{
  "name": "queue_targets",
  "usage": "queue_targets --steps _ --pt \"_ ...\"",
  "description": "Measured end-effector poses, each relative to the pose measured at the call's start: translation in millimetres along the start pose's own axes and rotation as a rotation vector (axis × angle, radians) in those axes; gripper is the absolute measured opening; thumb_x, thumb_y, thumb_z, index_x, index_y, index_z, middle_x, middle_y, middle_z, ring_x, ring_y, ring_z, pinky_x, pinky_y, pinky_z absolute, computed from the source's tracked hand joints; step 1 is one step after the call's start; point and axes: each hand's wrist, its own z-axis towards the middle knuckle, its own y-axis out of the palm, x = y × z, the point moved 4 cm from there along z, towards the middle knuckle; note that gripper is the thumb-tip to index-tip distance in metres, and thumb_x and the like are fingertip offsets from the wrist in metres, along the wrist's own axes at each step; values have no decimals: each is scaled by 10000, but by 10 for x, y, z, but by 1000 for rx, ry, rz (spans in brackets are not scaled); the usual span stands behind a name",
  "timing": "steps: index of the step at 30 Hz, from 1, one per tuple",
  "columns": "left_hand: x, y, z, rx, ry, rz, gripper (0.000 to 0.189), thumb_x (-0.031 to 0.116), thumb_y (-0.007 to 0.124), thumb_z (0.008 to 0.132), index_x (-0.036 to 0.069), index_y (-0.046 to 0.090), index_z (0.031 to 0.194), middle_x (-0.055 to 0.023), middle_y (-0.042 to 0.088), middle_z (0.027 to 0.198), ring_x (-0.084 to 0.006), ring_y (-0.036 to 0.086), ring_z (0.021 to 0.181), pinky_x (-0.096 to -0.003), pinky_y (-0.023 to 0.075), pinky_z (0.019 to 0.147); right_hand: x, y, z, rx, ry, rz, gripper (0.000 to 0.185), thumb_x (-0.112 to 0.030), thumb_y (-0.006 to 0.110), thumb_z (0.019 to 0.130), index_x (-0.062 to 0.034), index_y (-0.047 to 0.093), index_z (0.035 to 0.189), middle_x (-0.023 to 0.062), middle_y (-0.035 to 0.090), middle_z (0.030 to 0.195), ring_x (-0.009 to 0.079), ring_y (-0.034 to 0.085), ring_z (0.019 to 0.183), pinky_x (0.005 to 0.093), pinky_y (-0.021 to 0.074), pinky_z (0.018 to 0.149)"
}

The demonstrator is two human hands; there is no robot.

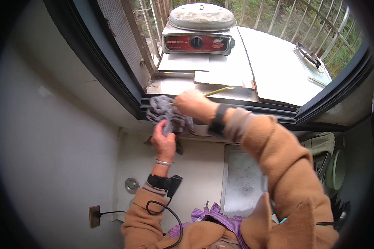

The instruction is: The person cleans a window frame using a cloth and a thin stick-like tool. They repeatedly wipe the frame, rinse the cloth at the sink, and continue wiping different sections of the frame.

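A bunched piece of grey knitted yarn work (162, 107) is at the left end of the black window track. My left hand (164, 141) pinches its lower part between thumb and fingers. Above and to the right, my right hand (191, 102) is closed on a thin yellow-green stick (219, 91), whose one end sticks out to the right; its other end is hidden by the hand and yarn. Whether it is a crochet hook or a knitting needle I cannot tell. Dark cloth hangs below the yarn, partly hidden.
Beyond the window track (277, 116) a red-fronted gas stove (197, 43) bears a lidded metal pan (202, 18). Metal bars stand behind. Below lie a white counter (199, 165) and a metal-framed panel (243, 183). A wall socket (94, 217) holds a plug at lower left; a green towel (319, 143) hangs right.
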Motion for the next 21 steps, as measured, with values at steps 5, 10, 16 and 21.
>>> queue_targets --steps 5,10,16,21 --pt "-57 239 -449 -131 -326 -540 400 -63 545 738 -52 542 1137 -95 599 1071 -161 577 971 -281 456 890 235 60 -450 -85 208 8 166 -122 510 827 -36 642 776 153 659 694 279 678 669 406 538 577" --pt "-250 -53 -169 96 -300 -627 423 -107 544 783 -51 488 1199 -100 557 1125 -152 545 1000 -271 432 917 -267 191 322 -103 377 170 140 -156 608 811 -85 727 832 126 705 855 257 700 818 369 565 708" --pt "-256 -245 -239 -145 -407 -404 384 5 652 781 -59 537 1141 -79 621 1002 -142 583 886 -268 476 814 -332 152 521 54 122 107 134 -119 580 751 -86 698 696 132 682 756 293 678 728 381 541 654" --pt "-72 -105 -825 -511 -457 -584 248 54 643 835 -18 575 1063 -31 622 930 -103 576 814 -237 476 748 324 93 -346 -50 123 59 143 -106 561 775 -50 684 727 150 664 730 315 671 713 421 544 642"
